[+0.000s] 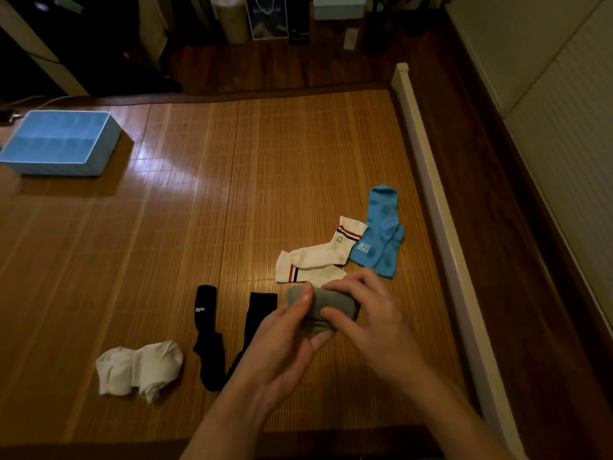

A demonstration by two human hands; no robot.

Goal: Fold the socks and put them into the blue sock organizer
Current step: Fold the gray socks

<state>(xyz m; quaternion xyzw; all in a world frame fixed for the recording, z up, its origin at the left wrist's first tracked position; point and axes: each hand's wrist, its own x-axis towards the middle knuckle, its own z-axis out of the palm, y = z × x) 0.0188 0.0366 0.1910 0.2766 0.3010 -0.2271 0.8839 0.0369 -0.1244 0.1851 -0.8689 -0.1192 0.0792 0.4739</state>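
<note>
Underneath, we see a glossy bamboo mat (232, 194) bordered on the right by a white rail (428, 180), with dark wooden floor (298, 68) beyond. Both hands hold a bunched grey sock (335, 305) over the mat's near right part. The left hand (282, 346) grips it from below, thumb on top, and the right hand (374, 320) pinches its other end. The blue sock organizer (59, 168) sits far left, well apart from the hands.

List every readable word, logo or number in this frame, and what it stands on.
"Bgw." in white print on the left black sock.
"TIDE", apparently, seen reversed, on the blue sock.
Round emblem on the white striped sock: no legible letters.
Things by the far wall: too dark and blurred to read.
</note>
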